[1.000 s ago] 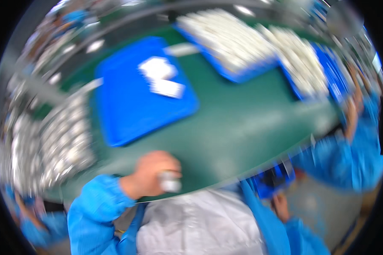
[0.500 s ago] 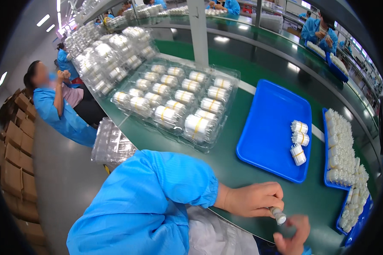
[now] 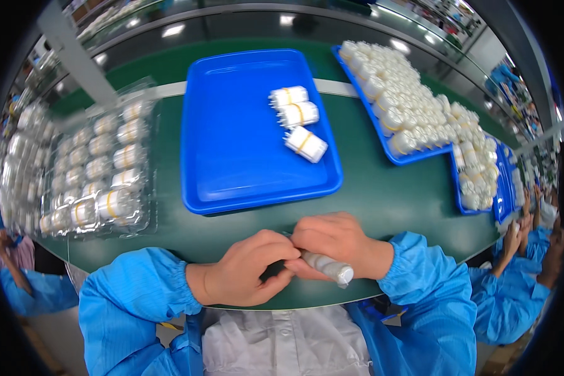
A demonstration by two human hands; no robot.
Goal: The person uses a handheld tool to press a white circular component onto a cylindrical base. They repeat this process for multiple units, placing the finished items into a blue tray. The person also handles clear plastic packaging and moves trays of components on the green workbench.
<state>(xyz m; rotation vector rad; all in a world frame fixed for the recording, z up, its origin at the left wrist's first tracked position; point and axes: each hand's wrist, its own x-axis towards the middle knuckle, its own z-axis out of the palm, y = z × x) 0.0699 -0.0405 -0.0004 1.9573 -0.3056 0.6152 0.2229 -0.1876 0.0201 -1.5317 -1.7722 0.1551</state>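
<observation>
Just above the table's front edge, I hold a slim white-grey cylinder [image 3: 329, 268] tilted, its round end toward the lower right. The fingers of my right hand [image 3: 341, 241] are curled over it. My left hand [image 3: 247, 268] is bent round with its fingertips closed at the cylinder's other end, which the fingers hide. Beyond my hands lies a blue tray [image 3: 232, 150]. At its right side sit three bundles of white cylinders with yellow bands, including a slanted bundle [image 3: 306, 145] nearest me.
On the left, a clear plastic blister tray [image 3: 145, 182] holds rows of banded white bundles, beside stacked packs [image 3: 19, 169]. Blue trays heaped with white pieces [image 3: 401, 113] stand right. A metal post [image 3: 75, 53] rises back left. Co-workers' hands [image 3: 514, 238] show far right.
My view has swung to the right, bringing the blue tray to the middle. My right hand, earlier spread beside the cylinder, now closes over it, and both hands are together.
</observation>
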